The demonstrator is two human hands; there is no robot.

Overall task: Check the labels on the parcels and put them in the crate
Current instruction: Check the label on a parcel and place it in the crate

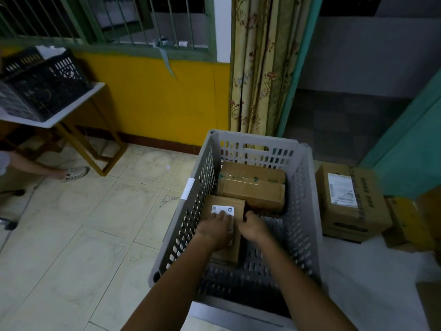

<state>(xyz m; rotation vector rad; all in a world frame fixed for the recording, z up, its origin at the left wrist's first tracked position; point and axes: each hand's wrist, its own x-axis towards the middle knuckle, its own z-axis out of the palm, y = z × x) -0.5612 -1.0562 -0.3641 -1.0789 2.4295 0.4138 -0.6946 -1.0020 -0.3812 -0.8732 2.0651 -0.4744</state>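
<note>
At far left a black crate point(45, 89) sits on a white bench point(71, 108). Right of it on the tiled floor point(83, 223) stands the grey crate point(191, 211). Inside it, the left hand point(214, 229) lies flat with straight fingers on the white label point(223, 209) of a small parcel point(226, 249). The right hand point(253, 226) curls over that parcel's right edge, gripping it. A larger taped parcel point(251, 187) lies behind. Outside the crate, at right, stands a labelled carton point(350, 201).

A pale tiled floor point(71, 235) carries the grey crate point(307, 211), beside cardboard boxes point(350, 201).
</note>
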